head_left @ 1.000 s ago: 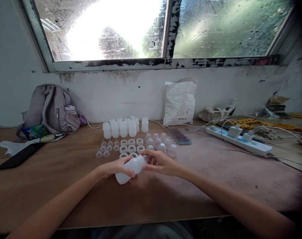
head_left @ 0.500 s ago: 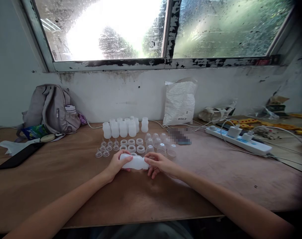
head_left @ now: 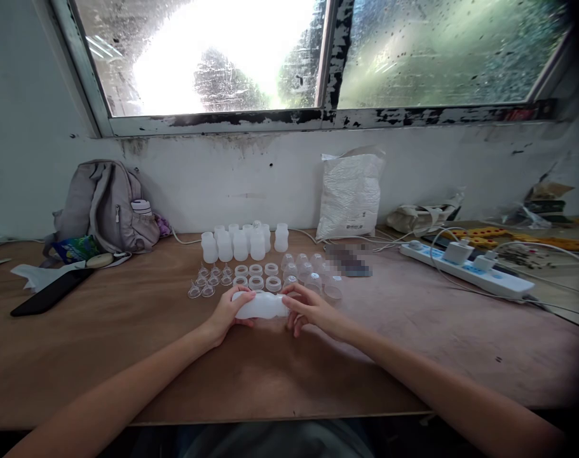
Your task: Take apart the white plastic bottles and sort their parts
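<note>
A translucent white baby bottle lies sideways between my hands, above the near part of the table. My left hand grips its left end, thumb on top. At the right end, my right hand holds the bottle by thumb and fingers, the lower fingers curled under. Just beyond stand white collar rings in rows, partly hidden by the bottle. Clear bottle nipples lie left of the rings, and clear dome caps to their right. More white bottles stand upright behind.
A grey backpack leans on the wall at left, near a black flat case. A white plastic bag stands at the back, with a blurred-out dark object before it. A power strip with cords lies at right.
The view has shifted slightly, so the table things appear a little farther right. Both hands still hold the bottle sideways, with little change in grip.
</note>
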Tool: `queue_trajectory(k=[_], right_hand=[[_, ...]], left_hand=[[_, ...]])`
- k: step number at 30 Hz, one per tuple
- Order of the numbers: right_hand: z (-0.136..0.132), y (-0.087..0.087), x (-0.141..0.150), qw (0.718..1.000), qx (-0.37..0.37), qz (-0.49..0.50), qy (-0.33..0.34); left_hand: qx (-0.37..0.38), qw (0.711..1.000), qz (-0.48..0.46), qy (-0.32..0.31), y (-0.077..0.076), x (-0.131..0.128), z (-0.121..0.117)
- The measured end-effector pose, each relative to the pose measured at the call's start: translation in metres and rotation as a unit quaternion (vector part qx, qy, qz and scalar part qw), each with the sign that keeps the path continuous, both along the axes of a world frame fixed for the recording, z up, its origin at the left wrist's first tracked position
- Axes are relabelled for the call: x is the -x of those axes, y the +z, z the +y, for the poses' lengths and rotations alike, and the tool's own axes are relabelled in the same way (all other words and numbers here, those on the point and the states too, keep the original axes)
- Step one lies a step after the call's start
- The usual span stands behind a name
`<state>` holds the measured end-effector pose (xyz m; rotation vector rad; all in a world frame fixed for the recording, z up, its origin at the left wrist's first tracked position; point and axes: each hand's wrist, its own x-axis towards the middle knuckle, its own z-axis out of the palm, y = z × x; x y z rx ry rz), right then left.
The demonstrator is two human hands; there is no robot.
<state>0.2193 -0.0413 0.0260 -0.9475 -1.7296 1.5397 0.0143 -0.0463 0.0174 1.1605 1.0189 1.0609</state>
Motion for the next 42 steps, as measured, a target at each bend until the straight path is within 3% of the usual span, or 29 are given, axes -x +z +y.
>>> queue_trajectory(k=[3,8,11,14,16,22,27,31,34,37,42], right_hand=[[-0.003,0.006,0.0,0.999,-0.013,0.021,-0.022],[-0.004,0.008,0.0,0.999,0.002,-0.053,-0.013],[-0.003,0.003,-0.002,0.989,-0.131,-0.059,-0.045],[0.0,-0.002,-0.004,0.951,-0.285,-0.082,-0.088],[0.002,-0.005,-0.006,0.937,-0.325,-0.083,-0.102],[0.006,-0.006,-0.009,0.938,-0.31,-0.045,-0.151],[0.003,0.001,-0.009,0.931,-0.31,-0.034,-0.19],[0.004,-0.006,-0.008,0.909,-0.373,-0.158,-0.101],[0.005,-0.018,-0.003,0.892,-0.391,-0.223,-0.047],[0.004,-0.022,-0.001,0.89,-0.404,-0.204,-0.059],[-0.002,-0.008,-0.003,0.906,-0.397,-0.078,-0.12]], left_hand=[[0.01,1.0,-0.008,-0.004,0.003,-0.002,-0.005],[0.035,0.999,-0.005,-0.031,0.003,-0.006,-0.012],[0.029,0.999,0.001,-0.017,0.002,-0.005,-0.01],[0.03,0.999,0.006,-0.031,0.004,-0.001,-0.006],[0.014,0.998,0.019,-0.055,0.006,0.0,-0.005],[-0.125,0.976,0.177,-0.034,0.005,-0.002,-0.008],[-0.127,0.982,0.139,-0.008,0.006,-0.004,-0.008],[-0.109,0.99,0.084,0.018,0.005,-0.003,-0.004],[-0.133,0.985,0.103,0.032,0.002,-0.002,-0.002],[-0.185,0.968,0.169,0.032,0.0,-0.002,-0.003],[-0.301,0.912,0.278,0.015,-0.002,-0.004,-0.008]])
